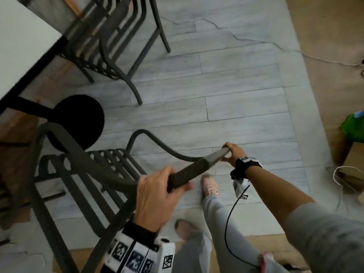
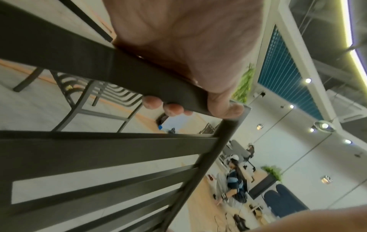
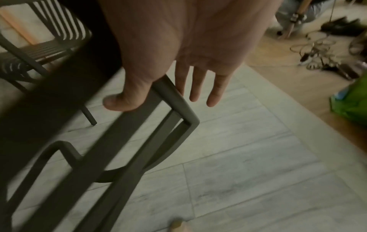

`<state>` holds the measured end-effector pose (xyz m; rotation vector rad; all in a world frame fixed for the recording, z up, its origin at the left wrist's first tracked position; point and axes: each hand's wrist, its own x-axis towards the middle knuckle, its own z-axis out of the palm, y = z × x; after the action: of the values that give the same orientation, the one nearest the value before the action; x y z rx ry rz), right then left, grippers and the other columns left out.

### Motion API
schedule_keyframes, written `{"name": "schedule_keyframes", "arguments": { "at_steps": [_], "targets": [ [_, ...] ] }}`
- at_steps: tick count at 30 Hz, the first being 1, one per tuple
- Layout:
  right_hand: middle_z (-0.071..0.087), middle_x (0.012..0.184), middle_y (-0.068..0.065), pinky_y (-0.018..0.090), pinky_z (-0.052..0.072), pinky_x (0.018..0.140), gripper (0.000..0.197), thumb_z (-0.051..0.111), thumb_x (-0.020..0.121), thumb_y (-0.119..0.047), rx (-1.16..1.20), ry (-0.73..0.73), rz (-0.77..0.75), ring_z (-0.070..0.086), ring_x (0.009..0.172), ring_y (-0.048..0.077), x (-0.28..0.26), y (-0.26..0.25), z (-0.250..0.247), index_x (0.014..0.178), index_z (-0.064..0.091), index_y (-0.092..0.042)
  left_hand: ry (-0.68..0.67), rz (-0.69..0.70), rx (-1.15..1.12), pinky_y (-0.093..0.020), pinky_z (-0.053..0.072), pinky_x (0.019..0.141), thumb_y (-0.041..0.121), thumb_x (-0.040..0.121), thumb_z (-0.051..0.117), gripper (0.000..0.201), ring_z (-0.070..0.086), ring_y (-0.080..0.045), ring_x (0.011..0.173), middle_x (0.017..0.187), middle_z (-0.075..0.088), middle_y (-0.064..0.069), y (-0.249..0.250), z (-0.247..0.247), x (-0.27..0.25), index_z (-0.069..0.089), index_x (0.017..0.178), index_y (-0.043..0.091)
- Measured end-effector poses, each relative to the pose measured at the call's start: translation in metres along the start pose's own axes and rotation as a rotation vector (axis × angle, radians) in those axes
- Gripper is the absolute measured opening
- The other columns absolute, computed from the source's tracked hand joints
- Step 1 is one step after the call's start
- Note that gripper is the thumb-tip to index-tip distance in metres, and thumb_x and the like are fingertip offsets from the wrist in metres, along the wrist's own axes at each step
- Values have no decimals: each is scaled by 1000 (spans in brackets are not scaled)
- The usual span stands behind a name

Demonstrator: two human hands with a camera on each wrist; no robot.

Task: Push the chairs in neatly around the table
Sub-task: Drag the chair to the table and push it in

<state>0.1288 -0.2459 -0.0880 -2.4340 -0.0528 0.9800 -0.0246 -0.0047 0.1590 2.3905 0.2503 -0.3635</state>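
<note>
Your left hand [image 1: 157, 196] has its fingers [image 2: 172, 109] clamped round the top rail of the dark grey slatted metal chair [image 1: 110, 160]; your right hand [image 1: 234, 154] holds the rail's corner, thumb hooked on it, the other fingers straight. The chair stands on the pale plank floor [image 1: 236, 95], seat towards the white rectangular worktop [image 1: 23, 46] and near its black round base [image 1: 78, 119], with a second matching chair [image 1: 118, 36] beside the worktop.

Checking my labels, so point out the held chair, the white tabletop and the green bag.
held chair [image 1: 189, 172]: head view, middle of its top rail.
white tabletop [image 1: 23, 46]: head view, bare surface near the corner.
green bag [image 1: 351, 129]: head view, its middle.
</note>
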Motion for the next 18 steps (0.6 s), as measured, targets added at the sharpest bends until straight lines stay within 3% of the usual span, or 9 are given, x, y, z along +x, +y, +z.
{"name": "schedule_keyframes", "arguments": {
  "at_steps": [2,4,6,9,11,14,15,17,18],
  "targets": [
    [59,117,14,34,44,85,52,84,64,-30,-25,-6,-8,58,102,32,-11,-5,-21,107,59,-12,84,5,-52,-42,48,75,80,74,40,52,53,3,67,67,57,12,4,-23,-29,53,78,30],
    [62,110,13,31,43,78,52,85,61,-34,-87,-34,-44,58,96,29,-21,-10,-40,101,60,-13,192,20,-85,-45,46,76,70,73,47,37,53,6,76,87,60,21,7,-38,-57,56,80,35],
    [67,102,10,31,45,74,52,86,58,-40,-163,-84,-93,59,88,26,-30,-15,-54,98,60,-20,332,55,-128,-35,38,78,62,74,49,17,45,19,84,93,55,39,13,-54,-86,56,86,53],
    [69,88,-1,36,53,80,48,85,52,-50,-296,-166,-130,65,88,23,-41,-23,-63,90,59,-39,488,136,-171,-27,30,62,77,80,39,24,45,18,79,87,55,42,12,-76,-127,53,93,63],
    [69,84,-4,35,53,80,40,84,54,-50,-362,-187,-166,65,85,19,-53,-31,-64,87,66,-37,537,161,-270,-33,36,70,75,85,33,37,50,8,70,83,58,35,1,-85,-151,60,87,49],
    [73,81,-3,35,53,74,28,81,63,-46,-409,-148,-233,66,80,20,-77,-52,-63,86,72,-34,729,-161,-657,-41,46,71,37,98,45,42,62,-2,56,59,64,20,-30,-89,-175,70,65,28],
    [74,82,0,33,51,70,20,78,68,-37,-433,-114,-261,67,81,23,-84,-64,-64,87,73,-32,782,-232,-777,-38,48,65,36,94,54,42,65,-11,56,58,67,6,-39,-92,-182,69,57,23],
    [75,84,9,34,50,68,19,68,73,-14,-467,-18,-342,68,84,32,-90,-89,-65,88,75,-23,872,-152,-774,-43,35,45,53,81,65,62,50,-36,47,56,53,-30,-54,-105,-196,57,55,-2],
    [75,83,13,37,52,69,20,65,72,-10,-472,33,-378,68,83,35,-91,-105,-67,88,75,-19,908,-123,-763,-42,26,40,53,81,65,67,39,-36,40,51,45,-31,-56,-113,-202,51,54,-6]
  ]
}}
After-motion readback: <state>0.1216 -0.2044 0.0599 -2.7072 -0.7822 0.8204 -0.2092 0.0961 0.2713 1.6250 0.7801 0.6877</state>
